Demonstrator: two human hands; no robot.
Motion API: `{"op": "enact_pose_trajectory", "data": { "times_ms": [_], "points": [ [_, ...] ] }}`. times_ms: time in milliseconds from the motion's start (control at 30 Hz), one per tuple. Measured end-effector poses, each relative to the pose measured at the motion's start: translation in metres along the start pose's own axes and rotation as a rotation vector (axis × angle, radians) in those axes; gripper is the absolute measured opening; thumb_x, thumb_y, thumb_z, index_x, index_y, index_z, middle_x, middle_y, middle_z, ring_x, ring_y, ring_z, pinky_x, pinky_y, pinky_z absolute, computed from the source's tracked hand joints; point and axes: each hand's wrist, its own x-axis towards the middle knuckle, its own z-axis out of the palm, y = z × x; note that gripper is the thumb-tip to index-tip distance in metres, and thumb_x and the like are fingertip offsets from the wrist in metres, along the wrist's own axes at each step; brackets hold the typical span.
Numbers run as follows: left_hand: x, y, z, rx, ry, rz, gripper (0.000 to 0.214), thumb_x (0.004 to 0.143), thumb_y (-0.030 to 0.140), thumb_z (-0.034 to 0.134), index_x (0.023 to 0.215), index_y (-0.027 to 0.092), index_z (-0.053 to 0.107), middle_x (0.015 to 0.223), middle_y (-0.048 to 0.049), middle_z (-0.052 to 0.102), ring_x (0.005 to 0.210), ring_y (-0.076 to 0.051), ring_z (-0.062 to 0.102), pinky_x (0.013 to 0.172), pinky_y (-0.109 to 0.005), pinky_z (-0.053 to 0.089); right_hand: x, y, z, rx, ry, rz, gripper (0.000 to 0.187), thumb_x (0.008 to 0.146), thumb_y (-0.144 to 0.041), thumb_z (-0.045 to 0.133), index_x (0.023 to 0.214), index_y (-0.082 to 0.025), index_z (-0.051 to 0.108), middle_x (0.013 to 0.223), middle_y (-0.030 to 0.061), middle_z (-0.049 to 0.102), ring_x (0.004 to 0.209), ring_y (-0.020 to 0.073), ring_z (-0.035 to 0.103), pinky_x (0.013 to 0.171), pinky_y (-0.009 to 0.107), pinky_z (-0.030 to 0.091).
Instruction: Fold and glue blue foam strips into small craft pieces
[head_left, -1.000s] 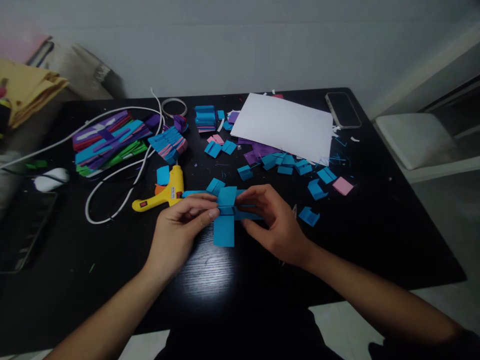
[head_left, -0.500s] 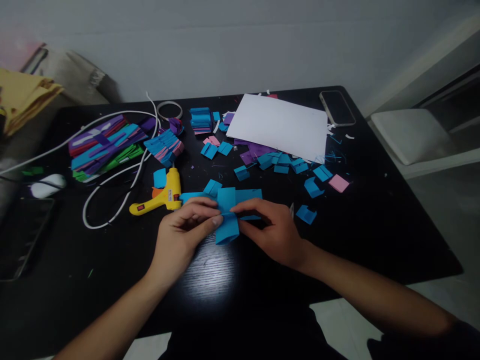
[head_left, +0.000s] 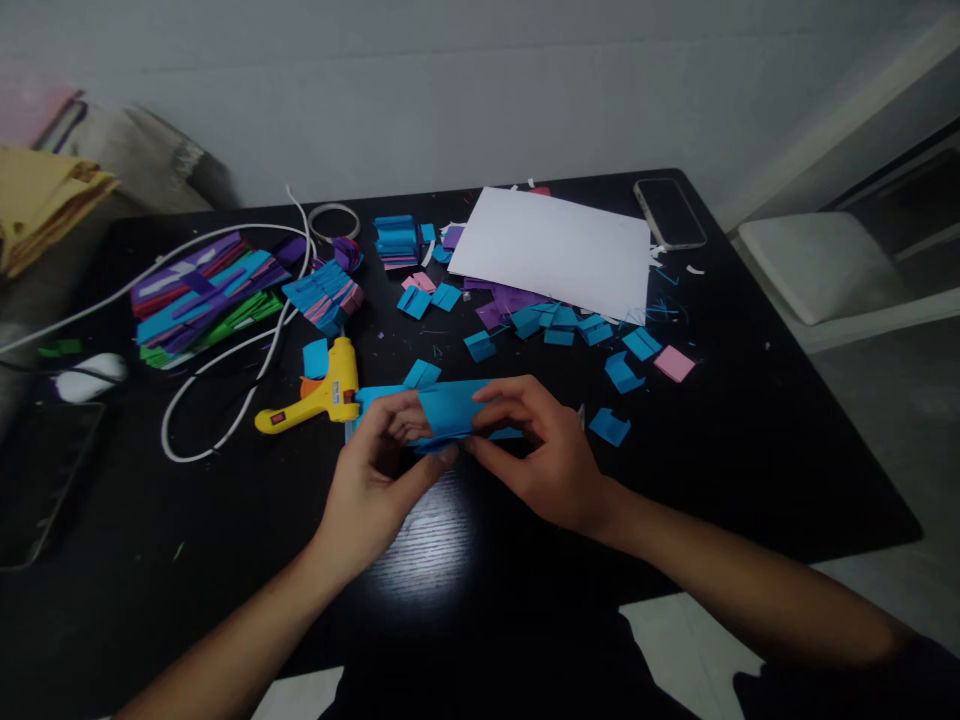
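Between my two hands is a folded piece of blue paper (head_left: pixel 448 410), its near edge bent up along a crease. My left hand (head_left: pixel 386 460) grips its left side, with the thumb at the near fold. At the right side, my right hand (head_left: pixel 536 445) pinches the same paper near the fold, its fingers curled. Beneath it on the table lies a longer blue paper strip (head_left: pixel 367 398), partly covered by my hands. A yellow glue gun (head_left: pixel 330 390) rests just left of my left hand.
The black table (head_left: pixel 675 500) bears a white sheet (head_left: pixel 555 250), loose blue paper pieces (head_left: pixel 622 373), a pink piece (head_left: pixel 675 363), bundled coloured paper strips (head_left: pixel 210 300) and a looped white cable (head_left: pixel 176 400). Phones (head_left: pixel 670 212) and a white mouse (head_left: pixel 91 377) lie near the edges.
The near part of the blue paper, which lay flat toward me, is now folded up between my hands. My left thumb has moved slightly nearer and right.
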Motion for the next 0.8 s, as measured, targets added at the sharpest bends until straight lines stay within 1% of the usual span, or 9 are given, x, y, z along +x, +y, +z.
{"op": "enact_pose_trajectory", "data": {
  "times_ms": [67, 133, 267, 367, 433, 567, 667, 733, 800],
  "points": [
    [0.0005, 0.0000, -0.0014, 0.128, 0.042, -0.007, 0.018, 0.083, 0.019, 0.081, 0.098, 0.022, 0.072, 0.092, -0.0011, 0.076, 0.085, -0.016, 0.071, 0.079, -0.026, 0.058, -0.0003, -0.0004, 0.0002, -0.003, -0.007, 0.016, 0.039, 0.085, -0.013, 0.077, 0.118, -0.025, 0.061, 0.089, -0.0017, 0.078, 0.083, 0.0167, 0.077, 0.086, 0.034, 0.064],
    [0.0008, -0.0004, -0.0038, 0.201, 0.049, -0.021, 0.011, 0.083, 0.024, 0.082, 0.089, 0.021, 0.074, 0.086, -0.0010, 0.076, 0.078, -0.016, 0.069, 0.073, -0.026, 0.056, -0.0001, -0.0008, 0.0003, 0.000, -0.014, 0.032, 0.038, 0.085, -0.015, 0.078, 0.118, -0.025, 0.063, 0.092, -0.0009, 0.078, 0.086, 0.0171, 0.078, 0.086, 0.033, 0.064],
    [0.0012, -0.0002, -0.0063, 0.179, 0.020, -0.038, 0.009, 0.084, 0.026, 0.081, 0.089, 0.022, 0.074, 0.083, 0.0002, 0.076, 0.074, -0.015, 0.069, 0.071, -0.025, 0.056, 0.0026, -0.0014, 0.0001, 0.070, -0.045, 0.080, 0.025, 0.086, -0.021, 0.079, 0.110, -0.023, 0.072, 0.101, 0.0025, 0.079, 0.094, 0.0185, 0.077, 0.086, 0.033, 0.064],
    [0.0020, 0.0028, -0.0053, 0.127, 0.022, -0.046, 0.009, 0.084, 0.024, 0.080, 0.089, 0.022, 0.073, 0.080, 0.0009, 0.076, 0.071, -0.014, 0.069, 0.067, -0.024, 0.056, 0.0052, -0.0012, -0.0006, 0.066, -0.085, 0.141, 0.014, 0.087, -0.028, 0.080, 0.099, -0.022, 0.076, 0.095, 0.0021, 0.080, 0.090, 0.0190, 0.077, 0.080, 0.031, 0.063],
    [0.0028, 0.0057, -0.0041, 0.105, 0.006, -0.065, 0.009, 0.083, 0.024, 0.080, 0.087, 0.021, 0.073, 0.078, 0.0008, 0.075, 0.068, -0.014, 0.067, 0.064, -0.024, 0.055, 0.0063, -0.0008, -0.0014, 0.038, -0.095, 0.144, 0.010, 0.089, -0.030, 0.079, 0.095, -0.022, 0.077, 0.091, 0.0012, 0.080, 0.086, 0.0184, 0.076, 0.075, 0.030, 0.061],
    [0.0047, 0.0087, -0.0018, 0.106, -0.036, -0.071, 0.016, 0.081, 0.023, 0.082, 0.090, 0.020, 0.070, 0.079, 0.0007, 0.072, 0.071, -0.014, 0.067, 0.066, -0.024, 0.055, 0.0066, -0.0005, -0.0035, -0.107, -0.127, 0.013, 0.005, 0.093, -0.025, 0.074, 0.092, -0.020, 0.074, 0.089, 0.0019, 0.078, 0.082, 0.0176, 0.073, 0.075, 0.030, 0.057],
    [0.0061, 0.0060, -0.0018, 0.067, 0.036, -0.019, 0.029, 0.076, 0.022, 0.086, 0.095, 0.022, 0.064, 0.082, 0.0022, 0.072, 0.074, -0.014, 0.068, 0.070, -0.025, 0.056, 0.0055, -0.0007, -0.0051, -0.199, -0.201, -0.107, 0.004, 0.097, -0.020, 0.066, 0.096, -0.020, 0.070, 0.092, 0.0036, 0.076, 0.085, 0.0177, 0.072, 0.078, 0.031, 0.057],
    [0.0064, 0.0033, -0.0036, 0.082, 0.070, 0.007, 0.035, 0.074, 0.024, 0.088, 0.100, 0.022, 0.064, 0.086, 0.0013, 0.074, 0.080, -0.016, 0.071, 0.075, -0.027, 0.058, 0.0049, -0.0012, -0.0057, -0.220, -0.245, -0.144, 0.005, 0.098, -0.019, 0.063, 0.099, -0.020, 0.068, 0.093, 0.0041, 0.074, 0.085, 0.0178, 0.071, 0.079, 0.031, 0.057],
    [0.0057, 0.0017, -0.0063, 0.187, 0.052, 0.009, 0.029, 0.076, 0.026, 0.087, 0.100, 0.021, 0.070, 0.086, -0.0003, 0.075, 0.080, -0.017, 0.071, 0.075, -0.028, 0.057, 0.0047, -0.0024, -0.0058, -0.223, -0.259, -0.151, 0.005, 0.098, -0.020, 0.062, 0.099, -0.020, 0.067, 0.094, 0.0043, 0.073, 0.086, 0.0180, 0.070, 0.079, 0.032, 0.057]
  ]
}}
